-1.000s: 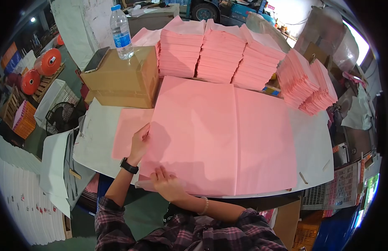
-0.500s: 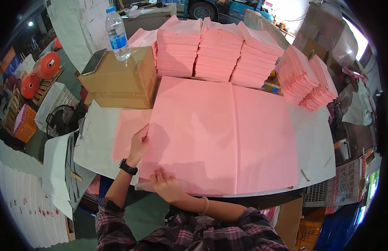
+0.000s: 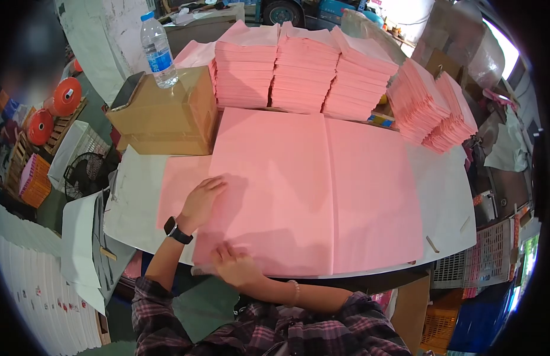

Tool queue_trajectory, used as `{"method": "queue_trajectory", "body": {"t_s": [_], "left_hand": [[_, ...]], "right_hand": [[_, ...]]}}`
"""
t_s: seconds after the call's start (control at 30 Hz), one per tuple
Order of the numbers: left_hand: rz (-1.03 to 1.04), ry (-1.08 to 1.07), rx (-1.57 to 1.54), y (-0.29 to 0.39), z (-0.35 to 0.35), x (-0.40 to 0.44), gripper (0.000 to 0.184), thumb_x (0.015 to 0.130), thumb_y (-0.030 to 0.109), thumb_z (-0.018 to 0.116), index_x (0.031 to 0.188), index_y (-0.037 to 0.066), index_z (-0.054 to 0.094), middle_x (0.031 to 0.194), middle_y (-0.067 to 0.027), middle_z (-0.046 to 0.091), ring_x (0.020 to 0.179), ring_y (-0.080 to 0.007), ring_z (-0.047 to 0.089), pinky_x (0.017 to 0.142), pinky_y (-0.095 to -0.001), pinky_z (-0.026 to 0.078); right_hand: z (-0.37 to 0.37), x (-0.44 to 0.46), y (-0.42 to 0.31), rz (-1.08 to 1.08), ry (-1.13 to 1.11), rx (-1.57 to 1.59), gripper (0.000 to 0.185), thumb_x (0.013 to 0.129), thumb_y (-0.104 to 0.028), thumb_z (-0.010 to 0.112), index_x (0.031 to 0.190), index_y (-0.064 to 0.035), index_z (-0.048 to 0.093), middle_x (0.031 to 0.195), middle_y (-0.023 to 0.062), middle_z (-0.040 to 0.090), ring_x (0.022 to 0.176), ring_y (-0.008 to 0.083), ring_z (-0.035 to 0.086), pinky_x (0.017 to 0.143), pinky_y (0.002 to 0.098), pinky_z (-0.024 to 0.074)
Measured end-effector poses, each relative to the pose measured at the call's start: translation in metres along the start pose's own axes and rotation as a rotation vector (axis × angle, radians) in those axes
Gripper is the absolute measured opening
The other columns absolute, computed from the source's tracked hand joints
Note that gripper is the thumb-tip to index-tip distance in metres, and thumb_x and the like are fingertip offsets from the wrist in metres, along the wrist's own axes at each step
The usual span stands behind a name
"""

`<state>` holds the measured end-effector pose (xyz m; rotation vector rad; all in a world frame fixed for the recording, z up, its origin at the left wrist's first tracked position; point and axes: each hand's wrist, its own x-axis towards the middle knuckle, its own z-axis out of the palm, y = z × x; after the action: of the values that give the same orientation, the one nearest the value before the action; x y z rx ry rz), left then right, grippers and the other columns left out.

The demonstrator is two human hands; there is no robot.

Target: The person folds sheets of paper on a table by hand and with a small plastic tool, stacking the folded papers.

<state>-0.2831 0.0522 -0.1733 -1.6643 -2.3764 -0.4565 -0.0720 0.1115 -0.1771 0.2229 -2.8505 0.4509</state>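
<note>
A large pink sheet (image 3: 275,190) lies on the white table, its left edge under both my hands. My left hand (image 3: 200,202), with a watch at the wrist, rests on that edge with its fingers stretched over the surface. Lower down, near the sheet's front left corner, my right hand (image 3: 234,266) lies with fingers spread on the pink surface. Neither hand appears to grasp anything. To the right, a second pink panel (image 3: 376,196) adjoins along a straight vertical line. A smaller pink piece (image 3: 177,190) shows beyond my left hand.
Tall stacks of folded pink sheets (image 3: 304,71) line the table's back, with leaning piles (image 3: 420,101) at the right. A cardboard box (image 3: 174,118) at the back left carries a water bottle (image 3: 159,53) and a phone (image 3: 129,90). The white table (image 3: 447,207) has a curved edge.
My left hand has gone from gripping the sheet's left edge to lying over it, slightly farther right. My right hand stays near the front left corner. The view has shifted a little.
</note>
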Motion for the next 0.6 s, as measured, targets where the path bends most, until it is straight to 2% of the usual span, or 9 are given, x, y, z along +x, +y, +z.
{"method": "queue_trajectory", "body": {"t_s": [0.03,0.07,0.13,0.2,0.33,0.37,0.43,0.6], "left_hand": [[-0.010,-0.043,-0.049,-0.003,0.001,0.001,0.038,0.081,0.002,0.054,0.118,0.001,0.061,0.128,-0.0169,0.058,0.119,-0.0327,0.055,0.099,-0.0407,0.046],[-0.016,-0.088,-0.099,-0.004,0.003,0.004,0.033,0.081,0.006,0.056,0.113,0.001,0.064,0.126,-0.0160,0.060,0.118,-0.0325,0.056,0.098,-0.0414,0.046],[-0.013,-0.100,-0.096,-0.004,0.004,0.009,0.030,0.081,0.008,0.057,0.109,0.001,0.064,0.123,-0.0161,0.061,0.114,-0.0323,0.058,0.095,-0.0417,0.048],[-0.035,-0.115,-0.073,0.001,0.000,0.016,0.024,0.081,0.013,0.059,0.102,0.002,0.065,0.117,-0.0164,0.064,0.106,-0.0320,0.062,0.088,-0.0422,0.050],[-0.130,-0.253,0.019,0.021,-0.017,0.030,0.020,0.080,0.018,0.061,0.096,0.005,0.064,0.108,-0.0155,0.067,0.098,-0.0311,0.065,0.084,-0.0429,0.051],[-0.123,-0.246,0.017,0.023,-0.017,0.032,0.020,0.080,0.018,0.061,0.096,0.005,0.064,0.108,-0.0155,0.067,0.098,-0.0311,0.065,0.084,-0.0429,0.051],[-0.136,-0.255,0.059,0.023,-0.014,0.035,0.021,0.079,0.021,0.063,0.093,0.005,0.063,0.105,-0.0158,0.067,0.095,-0.0308,0.066,0.080,-0.0436,0.051],[-0.095,-0.173,0.017,0.020,-0.014,0.039,0.023,0.080,0.023,0.065,0.091,0.003,0.064,0.096,-0.0169,0.067,0.089,-0.0317,0.065,0.075,-0.0430,0.052]], "right_hand": [[-0.016,0.000,0.001,0.025,-0.088,0.130,0.036,0.091,-0.034,0.056,0.100,0.0010,0.054,0.100,0.0209,0.066,0.091,0.0291,0.068,0.060,0.0365,0.0541],[-0.031,0.001,0.007,0.036,-0.084,0.125,0.036,0.091,-0.034,0.056,0.100,0.0010,0.054,0.100,0.0209,0.066,0.091,0.0291,0.068,0.060,0.0365,0.0541],[-0.066,0.002,0.031,0.401,-0.275,0.561,0.040,0.096,-0.036,0.051,0.107,0.0028,0.046,0.095,0.0231,0.062,0.083,0.0364,0.065,0.069,0.0420,0.0526],[-0.110,0.012,0.083,0.397,-0.217,0.872,0.034,0.097,-0.029,0.050,0.107,0.0037,0.044,0.088,0.0256,0.059,0.076,0.0398,0.061,0.071,0.0448,0.0479],[-0.093,0.031,0.208,0.515,0.229,0.482,0.016,0.091,-0.015,0.057,0.094,0.0000,0.054,0.077,0.0185,0.060,0.077,0.0321,0.061,0.068,0.0429,0.0464],[-0.096,0.036,0.233,0.517,0.234,0.474,0.016,0.091,-0.015,0.057,0.094,0.0000,0.054,0.077,0.0185,0.060,0.077,0.0321,0.061,0.068,0.0429,0.0464],[-0.099,0.044,0.278,0.376,0.201,0.114,0.012,0.086,-0.014,0.061,0.084,-0.0018,0.059,0.078,0.0139,0.062,0.079,0.0296,0.062,0.069,0.0428,0.0476],[-0.073,0.076,0.396,0.502,0.222,0.003,0.012,0.082,-0.017,0.066,0.080,-0.0057,0.063,0.080,0.0112,0.063,0.081,0.0287,0.062,0.071,0.0429,0.0485]]}}
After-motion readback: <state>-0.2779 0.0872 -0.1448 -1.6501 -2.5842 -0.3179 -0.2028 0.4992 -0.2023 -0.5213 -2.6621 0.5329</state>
